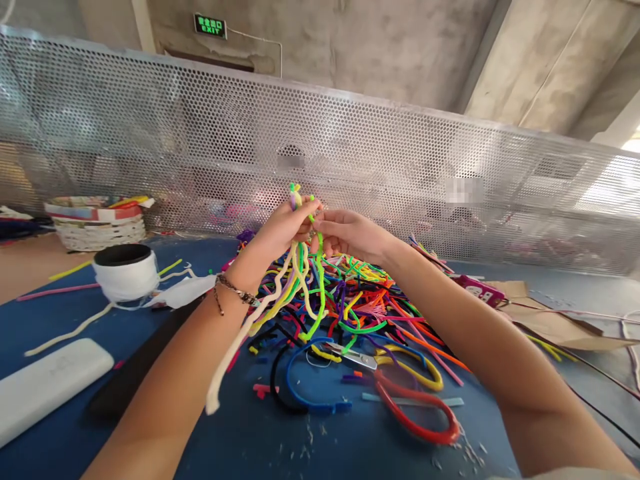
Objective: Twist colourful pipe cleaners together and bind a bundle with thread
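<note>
Near the middle of the view, my left hand (287, 227) is closed around a bundle of fuzzy pipe cleaners (299, 263) in cream, green, yellow and purple. Their long ends hang below the fist, and short tips stick out on top. My right hand (345, 233) meets it from the right, thumb and finger pinching a bright lime-green pipe cleaner (321, 280) that dangles between the hands. Under both hands lies a heap of many-coloured pipe cleaners (370, 293). Scissors (417, 407) with red and yellow handles rest in front of the heap, near a blue headband (295, 383).
At left stand a woven basket (100, 227), a black cup wrapped in white (125, 270) and a white case (55, 387). A perforated metal screen (380, 153) rises behind the blue table (240, 447). Cardboard (555, 320) and cables lie at right.
</note>
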`<state>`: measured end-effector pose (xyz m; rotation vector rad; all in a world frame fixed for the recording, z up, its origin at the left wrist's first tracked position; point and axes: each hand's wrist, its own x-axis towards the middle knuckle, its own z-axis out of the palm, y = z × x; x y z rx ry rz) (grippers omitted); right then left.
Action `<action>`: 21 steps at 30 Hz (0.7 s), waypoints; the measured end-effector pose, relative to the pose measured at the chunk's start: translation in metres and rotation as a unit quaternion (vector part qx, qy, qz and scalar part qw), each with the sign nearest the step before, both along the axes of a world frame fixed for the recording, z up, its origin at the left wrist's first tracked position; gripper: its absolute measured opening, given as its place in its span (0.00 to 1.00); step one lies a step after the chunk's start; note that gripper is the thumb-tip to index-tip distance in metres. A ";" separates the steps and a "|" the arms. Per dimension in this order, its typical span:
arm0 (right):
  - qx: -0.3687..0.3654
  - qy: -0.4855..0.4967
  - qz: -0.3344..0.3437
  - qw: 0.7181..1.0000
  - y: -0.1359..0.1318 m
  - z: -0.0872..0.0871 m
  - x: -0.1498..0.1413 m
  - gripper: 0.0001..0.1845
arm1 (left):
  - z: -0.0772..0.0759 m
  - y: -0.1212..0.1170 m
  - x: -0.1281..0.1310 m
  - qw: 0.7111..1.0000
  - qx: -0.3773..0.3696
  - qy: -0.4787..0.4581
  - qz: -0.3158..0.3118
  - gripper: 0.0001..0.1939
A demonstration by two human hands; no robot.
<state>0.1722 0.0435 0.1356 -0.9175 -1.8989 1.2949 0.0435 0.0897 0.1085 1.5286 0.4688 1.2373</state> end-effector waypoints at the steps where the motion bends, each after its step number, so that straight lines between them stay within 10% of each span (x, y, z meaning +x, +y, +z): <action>1: 0.001 0.006 -0.005 1.000 0.001 -0.001 0.000 0.08 | -0.001 0.000 0.000 1.000 0.002 0.005 -0.003 0.07; 15: 0.101 -0.063 -0.038 0.992 0.008 -0.019 0.006 0.10 | -0.001 0.007 -0.002 0.995 0.045 -0.081 0.023 0.09; 21: 0.261 -0.271 -0.271 0.886 0.048 -0.013 0.057 0.17 | 0.011 0.009 -0.018 0.981 -0.010 -0.179 0.081 0.07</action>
